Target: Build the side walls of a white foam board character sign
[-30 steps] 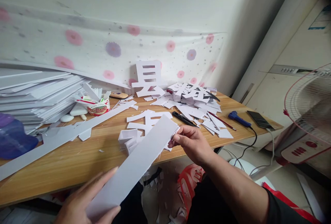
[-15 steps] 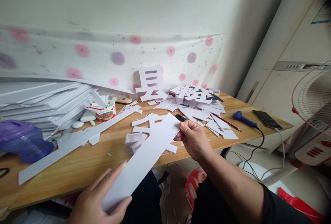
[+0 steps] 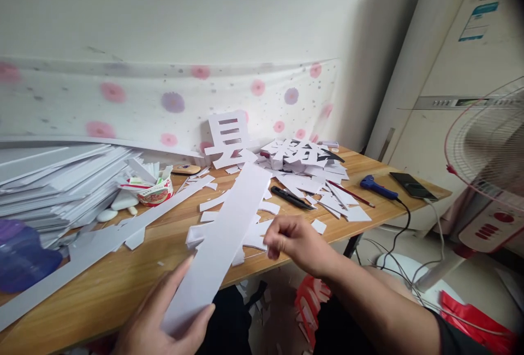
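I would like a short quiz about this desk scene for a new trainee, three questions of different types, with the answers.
1. True or false: the left hand holds the near end of the long white strip.
2. Which item lies nearest the black phone on the wooden table? A. the blue glue gun B. the paper cup C. the stack of white boards
3. Fill in: the right hand hovers over the white cut-out pieces, beside the strip, and does not ____ it.

Key: 1 true; 2 A; 3 hold
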`<act>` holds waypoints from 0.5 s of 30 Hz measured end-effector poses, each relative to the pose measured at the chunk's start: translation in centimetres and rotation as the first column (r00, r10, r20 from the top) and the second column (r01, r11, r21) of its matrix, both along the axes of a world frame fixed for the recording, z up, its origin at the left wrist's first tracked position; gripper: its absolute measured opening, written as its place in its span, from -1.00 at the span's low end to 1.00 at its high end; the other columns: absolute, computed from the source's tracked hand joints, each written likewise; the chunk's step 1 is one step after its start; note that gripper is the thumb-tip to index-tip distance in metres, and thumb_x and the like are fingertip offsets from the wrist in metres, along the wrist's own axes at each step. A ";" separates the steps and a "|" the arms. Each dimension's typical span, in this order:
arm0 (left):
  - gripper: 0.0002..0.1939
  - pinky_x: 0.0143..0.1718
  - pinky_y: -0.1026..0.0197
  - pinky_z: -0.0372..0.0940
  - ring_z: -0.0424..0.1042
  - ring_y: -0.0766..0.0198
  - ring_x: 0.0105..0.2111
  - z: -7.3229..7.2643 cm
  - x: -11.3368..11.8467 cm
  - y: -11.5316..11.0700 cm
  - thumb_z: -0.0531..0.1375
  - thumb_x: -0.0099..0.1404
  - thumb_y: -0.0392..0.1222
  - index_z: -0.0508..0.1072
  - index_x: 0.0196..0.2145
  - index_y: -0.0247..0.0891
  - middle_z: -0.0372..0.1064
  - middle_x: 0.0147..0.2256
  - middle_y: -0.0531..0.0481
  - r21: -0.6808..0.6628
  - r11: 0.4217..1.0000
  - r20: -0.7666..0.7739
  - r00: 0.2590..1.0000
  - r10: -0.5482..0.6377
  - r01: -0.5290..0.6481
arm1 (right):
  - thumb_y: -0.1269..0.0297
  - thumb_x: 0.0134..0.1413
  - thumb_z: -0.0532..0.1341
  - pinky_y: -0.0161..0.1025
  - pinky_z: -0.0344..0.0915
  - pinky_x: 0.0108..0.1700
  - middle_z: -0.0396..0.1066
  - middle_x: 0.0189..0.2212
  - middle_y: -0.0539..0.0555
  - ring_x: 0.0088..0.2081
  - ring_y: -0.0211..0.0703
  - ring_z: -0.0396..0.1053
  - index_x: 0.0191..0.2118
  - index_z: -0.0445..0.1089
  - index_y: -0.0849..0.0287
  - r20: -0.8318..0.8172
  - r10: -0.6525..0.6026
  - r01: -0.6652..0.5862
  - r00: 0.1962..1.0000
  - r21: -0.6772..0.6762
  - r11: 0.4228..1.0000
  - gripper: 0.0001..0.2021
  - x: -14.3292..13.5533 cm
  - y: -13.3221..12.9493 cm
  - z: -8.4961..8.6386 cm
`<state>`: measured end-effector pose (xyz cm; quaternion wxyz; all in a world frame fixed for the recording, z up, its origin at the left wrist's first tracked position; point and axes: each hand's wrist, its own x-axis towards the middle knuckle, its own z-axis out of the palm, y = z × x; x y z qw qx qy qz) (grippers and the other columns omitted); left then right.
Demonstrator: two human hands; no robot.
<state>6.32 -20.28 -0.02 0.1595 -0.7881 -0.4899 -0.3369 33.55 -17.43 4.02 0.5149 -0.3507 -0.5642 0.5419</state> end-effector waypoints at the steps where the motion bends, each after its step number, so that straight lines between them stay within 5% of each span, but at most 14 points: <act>1: -0.51 -0.19 0.13 0.49 0.56 0.04 -0.22 0.7 0.3 0.0 0.13 0.21 -0.04 0.24 0.08 -0.20 0.50 -0.12 -0.17 0.002 1.000 -0.004 1.000 0.007 -0.007 | 0.28 -0.23 0.44 -0.33 0.20 -0.45 0.40 -0.63 -0.01 -0.55 -0.30 0.29 -0.56 0.44 0.22 0.084 0.062 -0.062 0.994 -0.003 0.998 -0.81 0.4 -0.2 -0.1; 5: -0.53 -0.17 0.17 0.47 0.54 0.07 -0.19 1.8 1.0 0.1 0.14 0.22 -0.04 0.26 0.07 -0.21 0.49 -0.11 -0.15 -0.001 1.000 -0.004 1.000 -0.026 0.026 | 0.32 -0.22 0.44 -0.30 0.25 -0.26 0.49 -0.38 0.05 -0.34 -0.25 0.36 -0.39 0.53 0.19 0.218 0.094 -0.097 0.971 0.003 0.995 -0.82 2.1 -0.5 0.2; 8: -0.52 -0.16 0.19 0.46 0.53 0.09 -0.18 1.2 1.5 0.1 0.18 0.20 -0.05 0.29 0.06 -0.18 0.49 -0.11 -0.11 -0.030 0.998 0.045 0.998 -0.051 0.052 | 0.11 -0.04 0.37 -0.23 0.32 -0.19 0.48 -0.26 0.08 -0.29 -0.23 0.40 -0.21 0.49 0.18 0.004 -0.005 0.005 1.000 -0.033 0.999 -0.70 2.5 -0.1 0.3; 12: -0.52 -0.12 0.20 0.44 0.52 0.09 -0.13 0.5 1.9 -0.2 0.24 0.12 -0.09 0.37 0.02 -0.13 0.50 -0.07 -0.04 -0.239 0.963 0.182 0.980 -0.083 0.127 | 0.04 -0.07 0.38 -0.29 0.35 -0.32 0.44 -0.53 0.01 -0.48 -0.31 0.37 -0.47 0.42 0.23 -0.200 -0.082 0.067 0.976 -0.080 0.995 -0.68 1.3 0.3 -0.1; 15: -0.50 -0.05 0.15 0.40 0.48 0.06 -0.05 0.6 1.5 -0.7 0.22 0.14 -0.01 0.39 0.04 -0.14 0.47 -0.01 -0.05 -0.463 0.867 0.334 0.942 -0.022 0.184 | 0.03 -0.13 0.40 -0.33 0.32 -0.40 0.41 -0.61 0.00 -0.55 -0.33 0.35 -0.57 0.35 0.23 -0.231 -0.101 0.085 0.968 -0.076 0.993 -0.63 0.1 0.1 -0.2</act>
